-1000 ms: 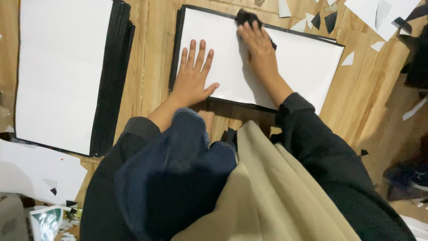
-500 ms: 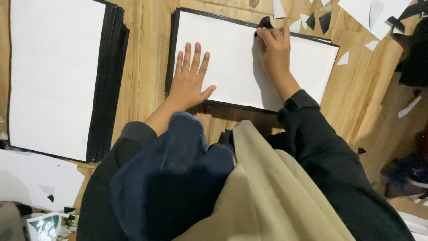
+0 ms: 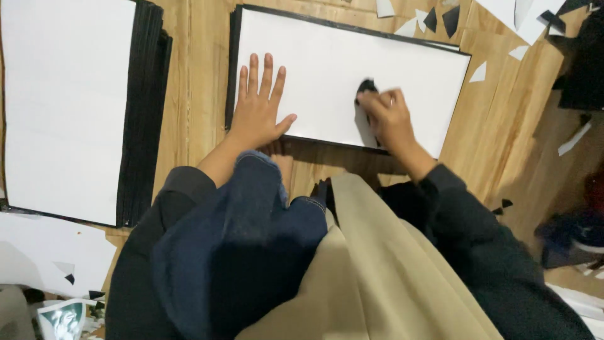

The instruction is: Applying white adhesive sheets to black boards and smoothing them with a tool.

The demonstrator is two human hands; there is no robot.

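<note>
Two hands press the white black-edged sheet (image 3: 327, 69), right hand (image 3: 385, 116) gripping a dark wad (image 3: 367, 86).

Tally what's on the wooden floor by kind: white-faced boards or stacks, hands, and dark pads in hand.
White-faced boards or stacks: 2, one under the hands, one stack at left
Hands: 2, left hand, right hand
Dark pad: 1
Total: 5

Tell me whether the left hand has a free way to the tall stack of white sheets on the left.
Probably yes: the left hand lies flat on the white sheet, and only bare wooden floor separates it from the stack.
</note>
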